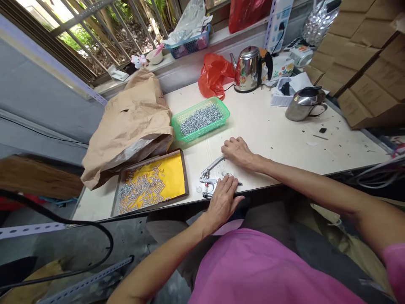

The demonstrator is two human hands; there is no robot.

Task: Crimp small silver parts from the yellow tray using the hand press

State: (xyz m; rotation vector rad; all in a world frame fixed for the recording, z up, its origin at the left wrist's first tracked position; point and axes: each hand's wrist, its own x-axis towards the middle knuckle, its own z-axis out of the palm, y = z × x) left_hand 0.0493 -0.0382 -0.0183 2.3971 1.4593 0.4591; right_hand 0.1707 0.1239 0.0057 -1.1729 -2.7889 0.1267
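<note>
A grey-and-silver hand tool with a spring and a small red part (206, 180) lies on the table between my hands; it looks like spring-loaded pliers. My left hand (222, 197) rests palm down at the table's front edge, fingers stretched out over part of the tool's lower side. A dark pointed tip shows beyond those fingers. My right hand (238, 153) lies palm down on the table, fingers slightly bent, beside the end of the upper handle. Whether it touches that handle is hard to tell. Small scraps lie between the hands.
A brown tray (186, 177) with yellow lining holds many small metal pins. Behind it stand a green basket (202, 136) of similar pieces and a large paper bag (133, 109). Farther back are a red plastic bag (213, 76), a kettle (248, 69), a steel jug (302, 105) and cardboard (354, 63).
</note>
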